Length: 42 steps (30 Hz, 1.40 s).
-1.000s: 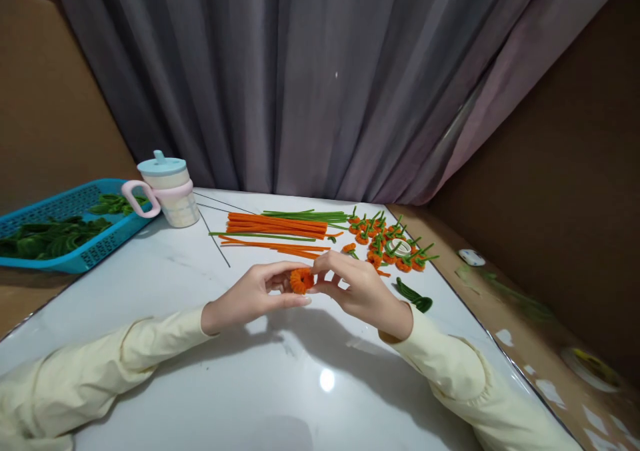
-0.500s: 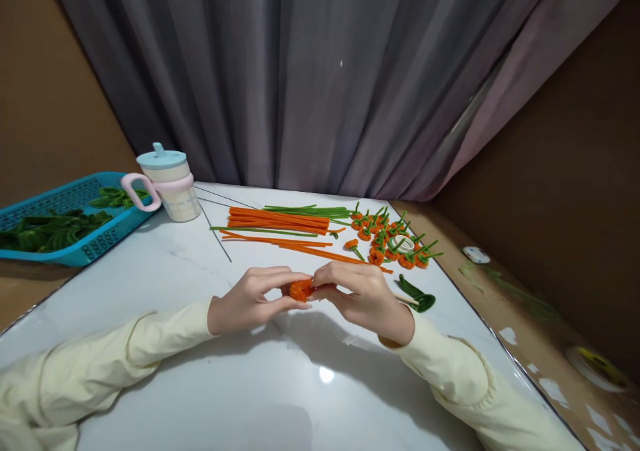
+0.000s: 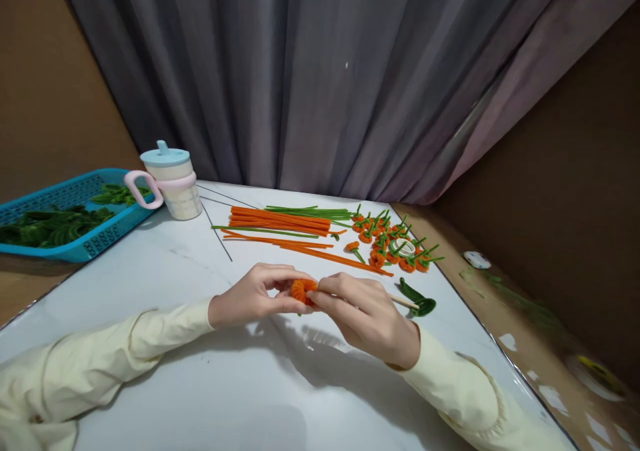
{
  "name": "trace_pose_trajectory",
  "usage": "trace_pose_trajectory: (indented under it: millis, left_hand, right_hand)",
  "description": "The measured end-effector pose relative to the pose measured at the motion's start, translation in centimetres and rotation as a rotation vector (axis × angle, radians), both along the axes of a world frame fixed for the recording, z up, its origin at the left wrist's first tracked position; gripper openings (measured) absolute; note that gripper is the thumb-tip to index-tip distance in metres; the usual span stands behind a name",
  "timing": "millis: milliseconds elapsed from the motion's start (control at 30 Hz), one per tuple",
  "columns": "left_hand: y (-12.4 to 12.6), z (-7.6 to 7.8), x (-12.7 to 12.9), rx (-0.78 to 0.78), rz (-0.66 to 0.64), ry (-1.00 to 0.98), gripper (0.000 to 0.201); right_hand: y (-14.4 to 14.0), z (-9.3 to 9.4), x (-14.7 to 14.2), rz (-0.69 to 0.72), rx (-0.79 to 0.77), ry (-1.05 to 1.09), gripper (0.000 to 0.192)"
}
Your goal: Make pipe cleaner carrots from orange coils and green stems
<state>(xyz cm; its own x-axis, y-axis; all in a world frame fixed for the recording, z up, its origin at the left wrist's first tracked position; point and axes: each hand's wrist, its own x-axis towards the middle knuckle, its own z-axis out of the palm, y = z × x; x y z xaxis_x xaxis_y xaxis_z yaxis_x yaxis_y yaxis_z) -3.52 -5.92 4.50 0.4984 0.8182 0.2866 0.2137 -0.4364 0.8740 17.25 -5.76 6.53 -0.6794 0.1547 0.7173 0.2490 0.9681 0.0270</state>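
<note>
A small orange pipe-cleaner pumpkin [image 3: 302,292] is held above the front of the table between my hands. My left hand [image 3: 257,294] pinches it from the left, with thumb and fingers around its side. From the right, the fingertips of my right hand [image 3: 363,308] press on its edge and front, covering part of it. A bit of green shows just under the pumpkin. Behind my right hand a thin wooden stick [image 3: 404,301] sticks out toward a dark green leaf-shaped piece [image 3: 424,306] on the table.
Orange pipe cleaners [image 3: 280,220] and green ones [image 3: 307,212] lie beyond my hands. Several finished pumpkins with green stems [image 3: 377,258] cluster at the right around a white ring [image 3: 403,247]. On the left stand a lidded cup [image 3: 181,201] and a blue basket [image 3: 95,248] of green pieces.
The pumpkin has turned so more of its ribbed ring faces me. My right hand has rotated, its fingers moving onto the front. The view has shifted slightly.
</note>
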Motion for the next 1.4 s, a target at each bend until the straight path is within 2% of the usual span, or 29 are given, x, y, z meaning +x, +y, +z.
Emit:
trace_pose_trajectory:
  millis: [167,267,400,533,667,767,933,1033,1133,1400]
  left_hand:
    - [-0.2,0.2,0.0,0.018,-0.041,0.009,0.028]
    - [-0.2,0.4,0.0,0.07,-0.075,0.044,0.022]
    - [-0.2,0.5,0.3,0.104,-0.067,0.057,0.026]
    - [-0.3,0.4,0.6,0.07,-0.031,0.077,0.025]
    - [-0.5,0.7,0.7,0.013,-0.041,0.055,0.025]
    - [-0.6,0.9,0.7,-0.009,-0.067,0.037,0.025]
    - [-0.5,0.9,0.6,-0.088,-0.112,0.031,0.021]
    - [-0.4,1.0,0.5,-0.12,-0.141,0.053,0.019]
    - [-0.4,1.1,0.4,-0.121,-0.164,0.054,0.017]
    - [-0.3,1.2,0.3,-0.187,-0.202,0.018,0.015]
  right_hand:
    - [0.0,-0.2,-0.1,0.004,0.073,-0.064,0.016]
    - [-0.1,-0.4,-0.1,-0.018,0.037,-0.066,0.017]
    - [-0.4,-0.4,-0.4,-0.048,-0.009,-0.057,0.02]
    - [-0.3,-0.5,-0.6,-0.039,0.04,-0.084,0.023]
    - [-0.2,-1.1,-0.7,-0.017,0.055,-0.016,0.021]
    - [-0.3,-1.4,-0.7,0.014,-0.033,0.082,0.019]
    - [-0.7,-0.9,-0.9,0.091,-0.412,0.191,0.017]
    - [-0.7,-0.4,-0.8,0.14,-0.54,0.195,0.017]
    - [-0.6,-0.1,-0.6,0.177,-0.569,0.187,0.017]
    - [-0.3,0.2,0.0,0.234,-0.53,0.089,0.021]
